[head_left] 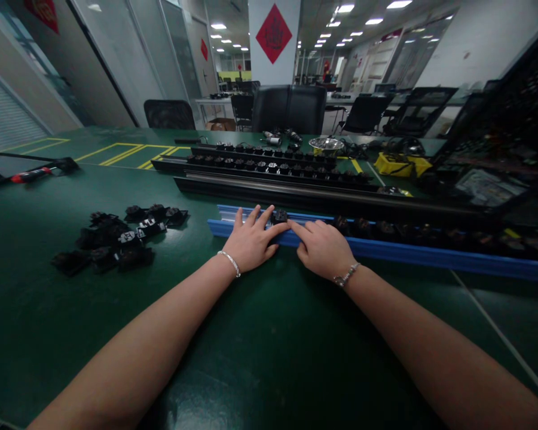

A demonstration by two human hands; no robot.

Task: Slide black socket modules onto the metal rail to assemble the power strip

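A long blue rail (430, 255) lies across the green table (251, 358), with small black socket parts seated along its right stretch. My left hand (251, 242) rests on the rail's left part, fingers stretched out and spread. My right hand (323, 248) lies beside it, index finger extended along the rail toward the left hand. Between my fingertips one black socket part (280, 215) sits in the rail. Each wrist wears a thin bracelet.
A pile of loose black socket parts (116, 242) lies at the left. Behind the blue rail run black rails (273, 179) filled with more sockets. A yellow box (397, 165), a metal bowl (326, 144), black crates at the right and office chairs stand farther back.
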